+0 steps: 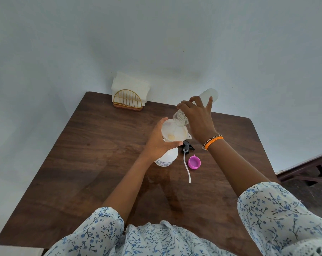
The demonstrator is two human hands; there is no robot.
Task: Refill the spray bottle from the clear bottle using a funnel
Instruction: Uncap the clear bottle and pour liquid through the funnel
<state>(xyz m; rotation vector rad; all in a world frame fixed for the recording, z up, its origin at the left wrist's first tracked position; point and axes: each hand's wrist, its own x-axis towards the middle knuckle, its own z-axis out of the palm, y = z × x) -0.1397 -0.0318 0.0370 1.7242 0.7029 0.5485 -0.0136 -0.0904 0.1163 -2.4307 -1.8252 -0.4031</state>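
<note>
A white spray bottle (167, 158) stands on the dark wooden table (93, 145) with a translucent white funnel (174, 131) set in its neck. My left hand (159, 140) grips the funnel's rim and the bottle's top. My right hand (197, 115) holds the clear bottle (210, 95) tipped steeply down, its open mouth over the funnel, and a thin stream runs into the funnel. The black spray head (188, 146) with its white dip tube (187, 168) lies on the table to the right of the spray bottle.
A purple cap (194, 162) lies open side up beside the dip tube. At the table's far edge a gold wire holder with white napkins (128, 93) stands against the wall. A wet patch shines on the tabletop in front of the bottle.
</note>
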